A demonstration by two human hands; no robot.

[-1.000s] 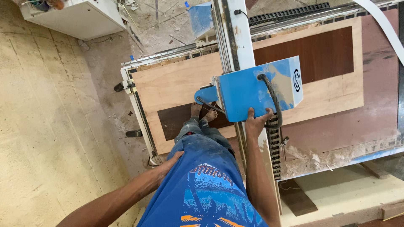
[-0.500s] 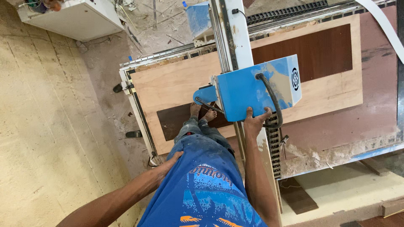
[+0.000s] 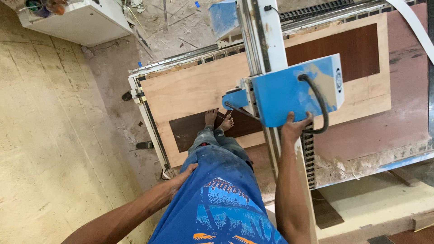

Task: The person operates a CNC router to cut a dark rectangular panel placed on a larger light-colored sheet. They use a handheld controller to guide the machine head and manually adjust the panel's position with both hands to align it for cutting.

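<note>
Blue-painted sheet metal is what my right hand (image 3: 296, 126) has hold of: the fingers curl over the lower edge of the boxy router head (image 3: 294, 88), which hangs on the pale gantry beam (image 3: 266, 40) above the plywood sheet (image 3: 194, 90). I judge this head heavy and stiff, riding on its rail rather than lifting free, so it should answer to a steady push along the beam, not a tug; the bottom rim where I grip now looks the safest hold, away from the black cable (image 3: 318, 101) looping down its face and from the spindle end near my bare feet (image 3: 219, 119). My left hand (image 3: 183, 176) lies flat and open against my hip on the blue shirt (image 3: 221, 203), holding nothing. I stand on the machine bed itself, feet on a dark brown laminate panel (image 3: 190, 131) set in the plywood; a second dark panel (image 3: 352, 49) lies further along. Sawdust and chips litter the bed's edge (image 3: 339, 165). The room's floor (image 3: 54, 135) is rough, dusty concrete, with a white cabinet (image 3: 81, 22) standing well apart.
</note>
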